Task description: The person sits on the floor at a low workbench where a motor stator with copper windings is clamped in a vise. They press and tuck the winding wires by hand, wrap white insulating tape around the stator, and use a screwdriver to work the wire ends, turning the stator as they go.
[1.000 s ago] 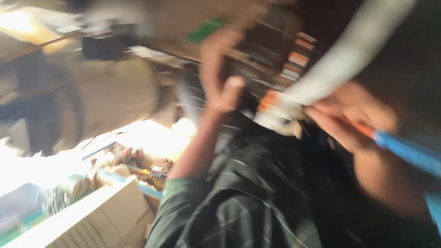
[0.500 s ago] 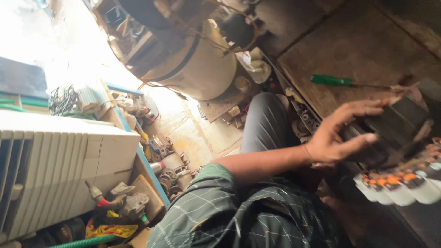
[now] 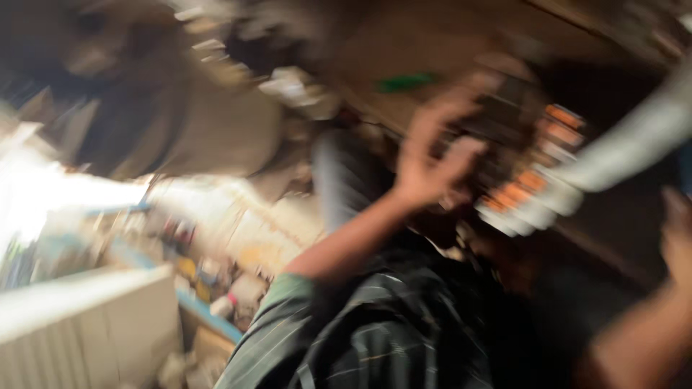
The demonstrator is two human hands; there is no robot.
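Note:
The whole view is motion-blurred. My left hand (image 3: 432, 162) reaches up from a green checked sleeve and curls its fingers and thumb round the left end of a dark block (image 3: 515, 144). That block carries orange and white tabs (image 3: 530, 198) along its lower right side. A pale curved tube (image 3: 638, 140) runs off from the block toward the upper right. My right hand (image 3: 677, 241) shows only in part at the right edge, a little away from the block. What it holds is hidden.
A green-handled screwdriver (image 3: 407, 81) lies on a brown board behind the block. A large round metal drum (image 3: 216, 126) sits at the upper left. At the lower left are a white ribbed casing (image 3: 86, 324) and a blue-edged tray of small parts (image 3: 213, 284).
The view has swung and blurred. My left hand stays on the dark block, now with fingers more curled, and my right hand has come into view at the right edge.

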